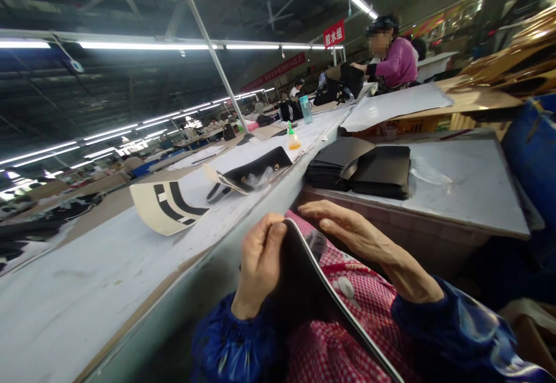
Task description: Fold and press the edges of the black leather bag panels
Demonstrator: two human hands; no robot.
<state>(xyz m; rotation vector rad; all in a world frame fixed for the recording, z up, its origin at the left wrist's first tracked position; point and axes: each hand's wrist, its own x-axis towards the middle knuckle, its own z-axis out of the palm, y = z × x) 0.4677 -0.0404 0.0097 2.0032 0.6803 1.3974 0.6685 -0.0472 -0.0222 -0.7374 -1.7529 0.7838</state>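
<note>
My left hand [260,264] is closed on the upper corner of a black leather-like panel [304,281] with a pale edge, thumb on top. The panel curves down over my lap, in front of a red checked apron [347,273]. On the far side of that edge my right hand [354,232] is held out flat with its fingers stretched, holding nothing. A bit of clear plastic [317,244] shows between the panel and my right hand. The panel's lower part runs out of view.
On the long table [108,273] lie a cream card with black strips [167,206], a black bag piece with metal fittings [256,168] and a glue bottle [294,138]. Stacked black panels [382,168] sit on the right-hand table. A co-worker [397,61] sits beyond.
</note>
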